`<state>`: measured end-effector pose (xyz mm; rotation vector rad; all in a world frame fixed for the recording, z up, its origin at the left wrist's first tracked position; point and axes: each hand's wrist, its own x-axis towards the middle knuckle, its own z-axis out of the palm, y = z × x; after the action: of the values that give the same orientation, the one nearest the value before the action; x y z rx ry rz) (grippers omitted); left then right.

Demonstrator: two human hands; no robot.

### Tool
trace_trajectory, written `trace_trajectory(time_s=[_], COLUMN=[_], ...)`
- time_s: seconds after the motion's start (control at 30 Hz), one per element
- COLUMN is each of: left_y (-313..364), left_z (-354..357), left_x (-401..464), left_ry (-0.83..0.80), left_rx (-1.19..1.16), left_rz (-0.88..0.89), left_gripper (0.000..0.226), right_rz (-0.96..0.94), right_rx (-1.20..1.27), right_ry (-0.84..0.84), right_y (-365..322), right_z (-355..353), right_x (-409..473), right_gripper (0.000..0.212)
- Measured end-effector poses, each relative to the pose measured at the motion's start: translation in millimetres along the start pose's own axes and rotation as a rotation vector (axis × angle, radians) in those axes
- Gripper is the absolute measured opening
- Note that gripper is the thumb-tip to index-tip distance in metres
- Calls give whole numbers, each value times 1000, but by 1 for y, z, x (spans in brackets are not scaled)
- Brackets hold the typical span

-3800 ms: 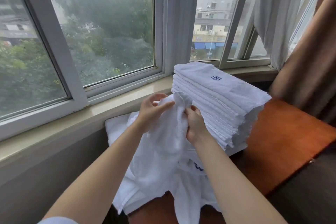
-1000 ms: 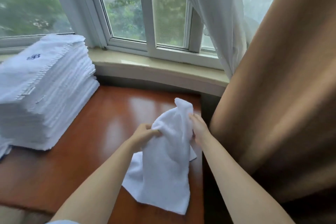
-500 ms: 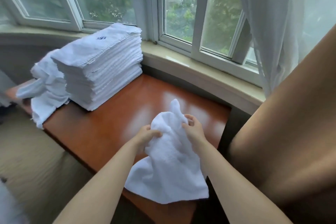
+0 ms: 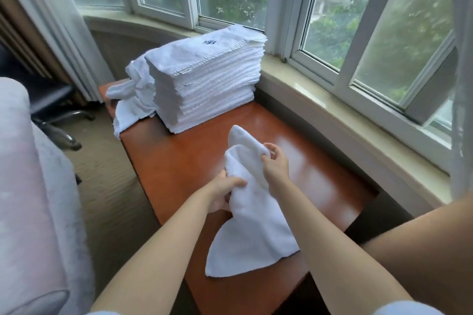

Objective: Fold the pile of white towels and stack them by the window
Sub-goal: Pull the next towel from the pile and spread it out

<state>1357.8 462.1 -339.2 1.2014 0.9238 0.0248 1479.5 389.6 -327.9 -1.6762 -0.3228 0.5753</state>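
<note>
One towel stack (image 4: 210,84), one held towel (image 4: 252,215).

A glossy reddish-brown table (image 4: 179,158) ran diagonally through the middle of the frame, its polished top catching pale reflections of daylight. White-framed windows (image 4: 343,64) curved across the top and right, looking out on green trees and a pale building at upper right. A beige sill (image 4: 320,107) ran below them. Sheer white curtains (image 4: 58,20) hung at upper left and along the right edge. A pale pink upholstered seat (image 4: 28,186) filled the lower left, with a black chair base (image 4: 61,120) behind it on tan carpet (image 4: 107,181).
</note>
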Motion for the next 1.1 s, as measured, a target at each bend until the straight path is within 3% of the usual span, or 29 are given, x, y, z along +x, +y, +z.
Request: trace_trajectory(time_s=[0.23, 0.43, 0.53, 0.63, 0.73, 0.93, 1.0, 1.1], left_y=[-14, -19, -19, -13, 6, 53, 63, 68], left_z=[33, 49, 50, 38, 26, 6, 1, -2], left_x=[-6, -10, -16, -11, -7, -8, -6, -4], left_ry=[138, 253, 351, 611, 770, 926, 943, 925], left_rx=[-2, -99, -50, 145, 109, 29, -4, -25], left_rz=[-124, -186, -203, -50, 206, 460, 500, 517], left_gripper=[40, 35, 37, 41, 48, 15, 12, 14], right_rz=[149, 102, 165, 228, 154, 1, -6, 55], right_rx=[-72, -121, -174, -267, -275, -257, -439, -1018], right_ry=[-264, -374, -412, -419, -369, -422, -479, -615], right_y=[16, 20, 25, 31, 30, 12, 19, 47], right_z=[-23, -25, -20, -16, -10, 7, 11, 11], right_x=[21, 36, 40, 42, 48, 58, 60, 61], right_gripper=[29, 36, 35, 38, 37, 33, 44, 67])
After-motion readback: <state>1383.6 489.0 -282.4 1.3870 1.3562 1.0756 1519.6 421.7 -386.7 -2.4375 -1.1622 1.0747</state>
